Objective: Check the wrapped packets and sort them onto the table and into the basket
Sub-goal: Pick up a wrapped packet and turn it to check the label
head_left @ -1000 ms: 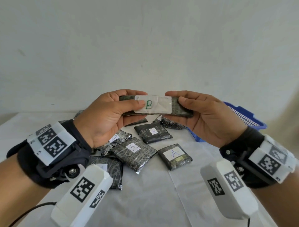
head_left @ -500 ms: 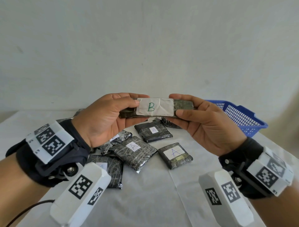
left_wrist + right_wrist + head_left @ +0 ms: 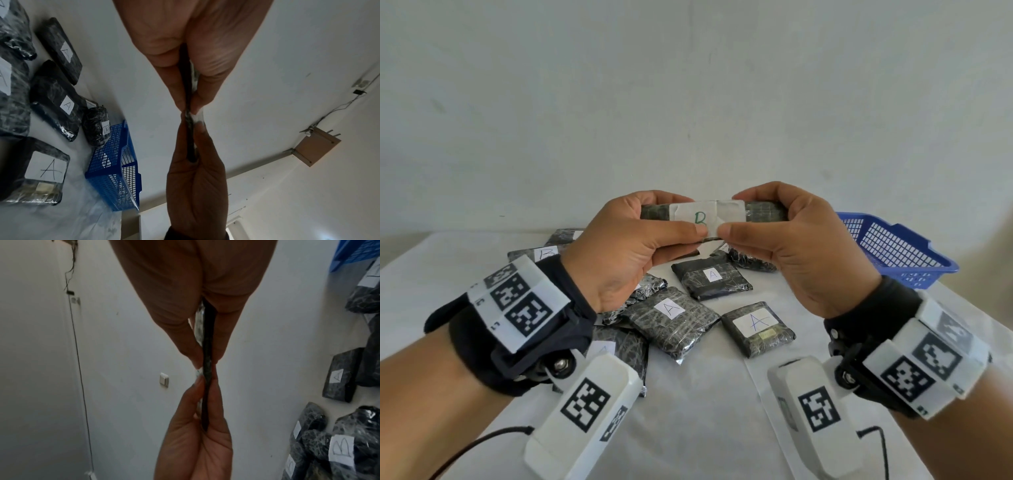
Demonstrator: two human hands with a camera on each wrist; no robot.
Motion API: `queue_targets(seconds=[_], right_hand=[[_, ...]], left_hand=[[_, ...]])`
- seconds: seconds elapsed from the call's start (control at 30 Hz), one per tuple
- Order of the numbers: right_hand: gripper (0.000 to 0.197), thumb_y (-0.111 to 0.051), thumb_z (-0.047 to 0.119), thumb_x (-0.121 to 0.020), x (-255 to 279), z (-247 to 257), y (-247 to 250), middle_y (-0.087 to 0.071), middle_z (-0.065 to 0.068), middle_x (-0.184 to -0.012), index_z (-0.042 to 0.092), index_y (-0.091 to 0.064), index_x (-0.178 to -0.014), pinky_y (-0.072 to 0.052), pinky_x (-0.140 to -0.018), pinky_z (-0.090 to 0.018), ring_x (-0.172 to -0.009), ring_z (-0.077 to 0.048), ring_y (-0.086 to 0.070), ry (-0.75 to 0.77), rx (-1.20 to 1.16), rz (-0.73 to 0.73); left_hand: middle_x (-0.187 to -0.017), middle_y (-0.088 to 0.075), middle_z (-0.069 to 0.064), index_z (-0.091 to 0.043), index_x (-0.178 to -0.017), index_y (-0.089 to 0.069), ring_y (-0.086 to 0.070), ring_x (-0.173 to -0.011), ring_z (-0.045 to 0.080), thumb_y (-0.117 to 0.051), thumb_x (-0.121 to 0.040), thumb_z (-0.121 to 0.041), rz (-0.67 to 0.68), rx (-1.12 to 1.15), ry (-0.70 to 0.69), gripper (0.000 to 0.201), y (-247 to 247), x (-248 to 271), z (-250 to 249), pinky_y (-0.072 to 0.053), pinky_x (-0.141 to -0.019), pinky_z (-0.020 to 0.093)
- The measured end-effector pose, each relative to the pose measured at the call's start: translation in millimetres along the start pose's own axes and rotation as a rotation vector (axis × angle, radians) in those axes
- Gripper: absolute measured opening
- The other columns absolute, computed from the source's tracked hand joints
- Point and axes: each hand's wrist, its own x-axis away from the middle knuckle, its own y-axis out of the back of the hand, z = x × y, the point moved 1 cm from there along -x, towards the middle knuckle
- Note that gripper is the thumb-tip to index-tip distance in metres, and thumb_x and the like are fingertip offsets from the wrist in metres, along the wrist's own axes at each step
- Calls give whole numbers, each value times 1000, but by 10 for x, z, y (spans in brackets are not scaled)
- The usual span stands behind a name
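Observation:
A flat dark wrapped packet (image 3: 763,212) with a white label marked B is held up in front of me, above the table. My left hand (image 3: 640,240) pinches its left half, thumb in front and fingers behind. My right hand (image 3: 784,236) pinches its right half the same way, and the two thumb tips almost meet under the label. Both wrist views show the packet edge-on (image 3: 188,91) (image 3: 206,344) between thumbs and fingers. Below lie several wrapped packets marked A (image 3: 756,329) and B (image 3: 541,253) on the white table (image 3: 705,411). A blue basket (image 3: 900,246) stands at the right.
Packets crowd the table's middle and left, some overlapping. The basket sits near the table's right edge, tilted. A plain wall (image 3: 688,102) rises behind the table. Bare white cloth lies in front, between my forearms.
Both hands have lifted the B packet a little and slid inward along it, so the thumbs now nearly touch at the label. The packets on the table have not moved.

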Motion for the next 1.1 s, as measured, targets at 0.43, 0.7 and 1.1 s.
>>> queue_targets(seconds=[0.43,0.7,1.1], right_hand=[[23,-83,-4,-82,-70,0,-138,-75,-11,-87,1,-66,-96,-64,-64,-24,-72,-18,-77,-54,3,-139],[29,-86,-3,-78,-43,-57,-105,-74,-12,-86,5,-61,-89,-67,-73,-33,-80,-27,-77,-14,135,-143],[27,-49,-16,-97,-75,-11,-17,-77,-22,-113,1,-64,-111,-65,-85,-33,-90,-25,-77,-212,-334,-19]], left_hand=[[-106,-75,20,-12,-98,-74,-78,-89,25,-79,-82,5,-88,-239,-156,23,-14,-1,95,-64,-74,28],[-104,-75,18,-16,-99,-76,-76,-98,30,-73,-87,8,-62,-327,-176,26,-4,5,96,-64,-80,32],[-93,-76,19,5,-105,-70,-77,-73,20,-61,-90,12,-38,29,177,19,65,-105,-13,-64,-66,25]])
